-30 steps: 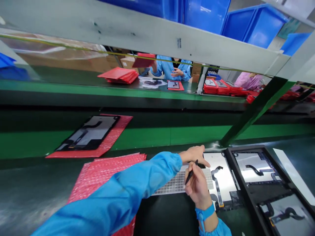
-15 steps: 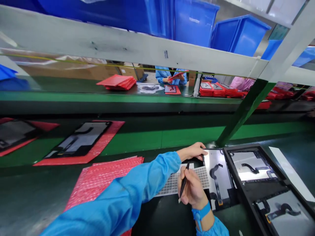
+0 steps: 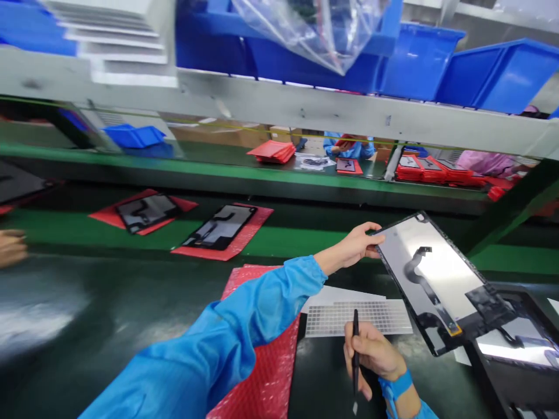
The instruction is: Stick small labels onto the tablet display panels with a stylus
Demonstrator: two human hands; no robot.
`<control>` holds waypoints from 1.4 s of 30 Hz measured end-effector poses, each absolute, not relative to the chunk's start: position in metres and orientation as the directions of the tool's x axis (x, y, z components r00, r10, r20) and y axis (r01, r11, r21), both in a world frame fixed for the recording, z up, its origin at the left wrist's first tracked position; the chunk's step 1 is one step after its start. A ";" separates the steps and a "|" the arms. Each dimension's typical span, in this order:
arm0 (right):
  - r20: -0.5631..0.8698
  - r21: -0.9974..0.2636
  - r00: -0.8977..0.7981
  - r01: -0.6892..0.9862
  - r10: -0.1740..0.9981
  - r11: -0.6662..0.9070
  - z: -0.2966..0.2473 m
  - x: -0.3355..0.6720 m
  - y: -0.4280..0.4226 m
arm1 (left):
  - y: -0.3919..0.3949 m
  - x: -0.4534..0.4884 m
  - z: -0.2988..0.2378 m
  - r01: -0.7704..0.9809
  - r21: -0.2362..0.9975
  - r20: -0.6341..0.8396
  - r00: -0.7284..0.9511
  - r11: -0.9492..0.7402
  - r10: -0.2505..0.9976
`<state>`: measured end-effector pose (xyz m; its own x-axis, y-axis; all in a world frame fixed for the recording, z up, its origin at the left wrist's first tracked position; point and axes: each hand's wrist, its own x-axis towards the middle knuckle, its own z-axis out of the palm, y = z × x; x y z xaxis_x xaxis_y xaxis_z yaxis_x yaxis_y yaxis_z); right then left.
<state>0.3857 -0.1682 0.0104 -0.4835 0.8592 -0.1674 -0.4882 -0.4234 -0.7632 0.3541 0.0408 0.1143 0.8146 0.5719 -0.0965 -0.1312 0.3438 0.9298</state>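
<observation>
My left hand (image 3: 360, 244) grips the left edge of a tablet screen panel (image 3: 419, 256), which it holds tilted above the bench. A dark flex cable with an orange end runs down the panel's silvery back. Lower down, my right hand (image 3: 371, 352) is closed around a pair of black tweezers (image 3: 355, 349), point downward, with a small pale piece at the tip. A sheet of small grey square stickers (image 3: 349, 319) lies just beyond my right hand, over a white sheet. Red bubble bags (image 3: 271, 361) are under and beside my left forearm.
A black tray (image 3: 484, 372) holding more panels lies at the right. Panels on red bags (image 3: 257, 230) rest along the back ledge. Blue bins (image 3: 423, 61) line the shelf overhead. Another person's hand (image 3: 12, 247) shows at the far left; a co-worker (image 3: 349, 145) sits opposite.
My left hand has lifted the panel off the bench, beside the tray, and tilted it. The tweezers stay in my right hand, now clear of the sticker sheet. The view has swung left.
</observation>
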 end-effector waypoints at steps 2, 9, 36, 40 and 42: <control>-0.211 -0.770 -0.496 -0.446 0.842 -0.456 0.004 0.386 -0.170 | 0.059 0.323 0.124 -0.173 0.932 -0.072 0.773 0.317 0.631; -0.367 -0.801 -0.323 -0.368 0.873 -0.473 -0.011 0.394 -0.168 | 0.111 0.164 0.128 -0.084 0.976 -0.112 0.595 0.200 0.796; -0.311 -0.950 0.239 -0.086 0.920 -0.299 -0.009 0.310 -0.088 | -0.042 0.068 0.032 0.444 0.480 0.063 0.843 -0.757 0.535; -0.303 -0.953 0.268 -0.069 0.914 -0.296 -0.004 0.309 -0.091 | -0.066 0.077 0.023 0.414 0.422 0.026 0.884 -0.806 0.467; -0.299 -0.954 0.285 -0.060 0.911 -0.294 0.000 0.307 -0.092 | -0.066 0.074 0.024 0.422 0.415 -0.005 0.887 -0.806 0.462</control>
